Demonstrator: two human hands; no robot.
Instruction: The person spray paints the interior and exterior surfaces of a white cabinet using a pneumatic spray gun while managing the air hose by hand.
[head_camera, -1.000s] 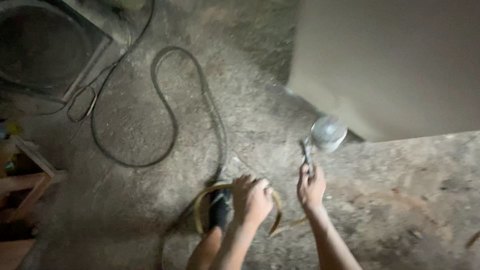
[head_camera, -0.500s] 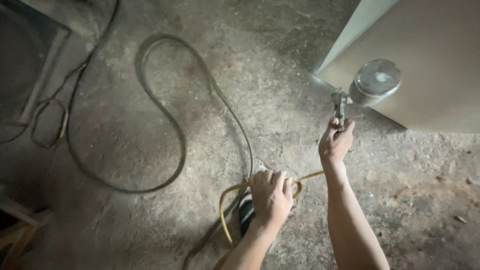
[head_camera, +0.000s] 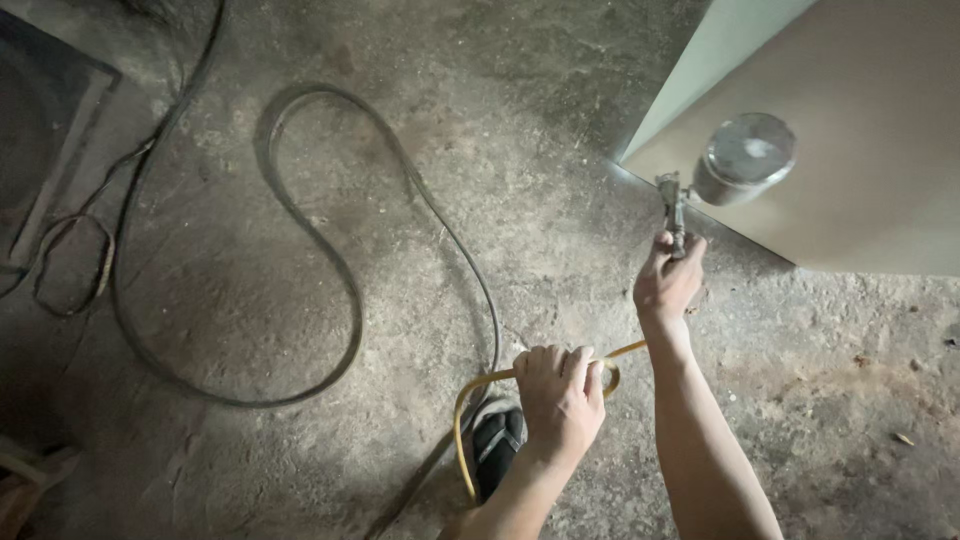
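Two bare hands are in view, and each one holds one thing. The right hand (head_camera: 668, 282) is at about 3 o'clock of the picture, with its fingers (head_camera: 658, 268) clenched around the handle of one grey metal spray gun (head_camera: 672, 205). The gun carries one round shiny metal cup (head_camera: 745, 158) on its top, which stands at 1 o'clock from the hand. The gun's head is very near the lower edge of one large pale flat panel (head_camera: 860, 130), which fills the corner at 2 o'clock; I cannot tell if they touch.

The left hand (head_camera: 560, 400) is at about 5 o'clock, closed in a fist around one thin yellow hose (head_camera: 462, 420). The hose makes a loop under the fist and runs toward the right wrist.

Just at 8 o'clock of the left hand there is one dark shoe (head_camera: 497, 442) on the rough grey concrete floor (head_camera: 300, 440). One thick black hose (head_camera: 330, 270) lies on the floor in a wide S-curve, from 11 o'clock to the shoe. Thinner dark cables (head_camera: 75, 265) lie at 9 o'clock, at least two of them.
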